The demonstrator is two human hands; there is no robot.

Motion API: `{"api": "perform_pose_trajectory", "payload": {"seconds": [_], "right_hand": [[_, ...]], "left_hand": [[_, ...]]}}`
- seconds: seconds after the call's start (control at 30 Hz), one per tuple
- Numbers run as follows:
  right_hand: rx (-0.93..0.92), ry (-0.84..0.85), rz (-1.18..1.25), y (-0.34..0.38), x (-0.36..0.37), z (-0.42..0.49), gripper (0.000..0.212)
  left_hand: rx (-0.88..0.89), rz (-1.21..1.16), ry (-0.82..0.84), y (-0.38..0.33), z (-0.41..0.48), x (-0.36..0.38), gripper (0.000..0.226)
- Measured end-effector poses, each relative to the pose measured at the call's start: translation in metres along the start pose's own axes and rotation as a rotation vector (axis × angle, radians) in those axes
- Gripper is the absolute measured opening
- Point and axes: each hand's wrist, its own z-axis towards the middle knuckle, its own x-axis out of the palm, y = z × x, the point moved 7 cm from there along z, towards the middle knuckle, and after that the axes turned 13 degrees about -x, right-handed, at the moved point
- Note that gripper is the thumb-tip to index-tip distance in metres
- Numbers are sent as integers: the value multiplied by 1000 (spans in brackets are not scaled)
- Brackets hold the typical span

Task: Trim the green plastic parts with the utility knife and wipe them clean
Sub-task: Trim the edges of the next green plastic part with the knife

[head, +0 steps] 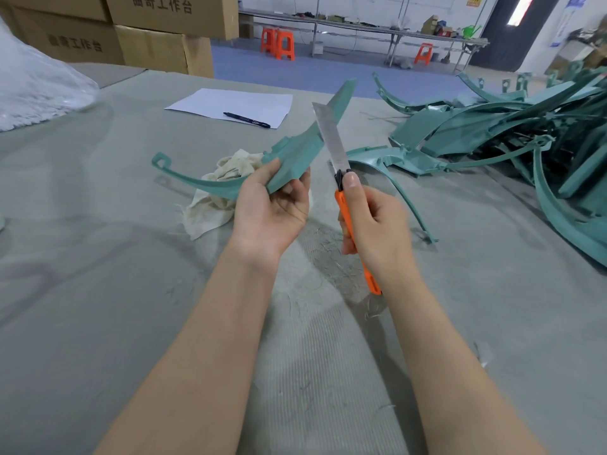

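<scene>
Head view: trimming a green plastic part (295, 152).
Left hand (272, 205) grips its stiff, light (likely springy) middle; right hand (374, 221) clasps the utility knife (341, 188).

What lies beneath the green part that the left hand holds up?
A crumpled cream cloth lies on the table below the green part. That part and the left hand cover some of it.

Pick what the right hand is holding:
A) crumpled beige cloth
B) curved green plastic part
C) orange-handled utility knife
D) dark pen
C: the right hand grips the orange-handled utility knife, blade extended, while the left hand holds the curved green plastic part.
</scene>
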Motion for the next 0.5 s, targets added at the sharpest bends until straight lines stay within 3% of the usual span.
{"api": "perform_pose_trajectory", "payload": {"seconds": [0.13,0.2,0.37,0.5], "right_hand": [[-25,56,17,5,10,-4,68],[-50,107,-8,9,17,-7,72],[-185,296,-112,22,33,-13,49],[-172,240,8,27,30,-12,51]], "left_hand": [[11,-31,-12,-1,-1,0,30],[36,-49,-32,-3,0,-1,23],[24,-84,63,-3,-1,2,20],[-2,-33,66,0,-4,7,19]]}}
